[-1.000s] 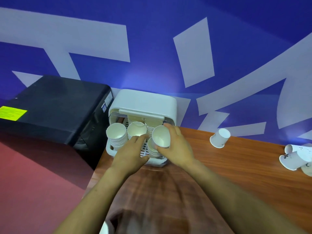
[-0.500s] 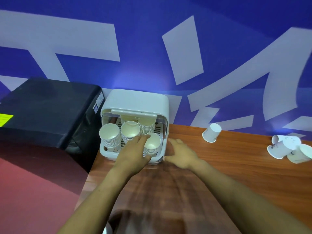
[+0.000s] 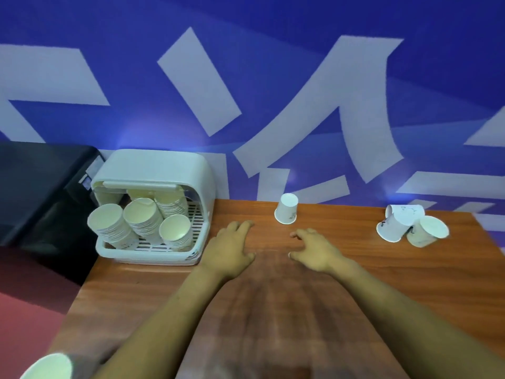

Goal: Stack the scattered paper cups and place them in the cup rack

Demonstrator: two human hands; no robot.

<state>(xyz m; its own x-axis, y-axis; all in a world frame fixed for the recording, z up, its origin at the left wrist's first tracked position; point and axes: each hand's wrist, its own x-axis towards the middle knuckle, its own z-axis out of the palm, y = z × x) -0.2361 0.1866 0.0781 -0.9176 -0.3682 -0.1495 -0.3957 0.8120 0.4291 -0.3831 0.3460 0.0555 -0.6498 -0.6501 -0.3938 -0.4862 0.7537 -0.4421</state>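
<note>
Both hands, left (image 3: 232,248) and right (image 3: 314,248), hover empty and loosely spread; reaching carelessly could topple the upturned cup (image 3: 286,208) just beyond the right hand, seemingly light.

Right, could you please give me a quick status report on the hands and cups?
Left hand, right hand open, empty. Stacks in cup rack. Loose cup ahead, unobstructed.

Back stacks (image 3: 169,202): sitting deep inside the cup rack (image 3: 153,170), its lid hiding their tops.
Lone cup (image 3: 47,367): lying well in front of the cup rack, the frame's bottom edge cutting it off.
Cup print (image 3: 404,212): showing on the toppled cups far right of the cup rack, blurring beyond reading.
Black box (image 3: 41,181): running off the left edge, just left of the cup rack.
</note>
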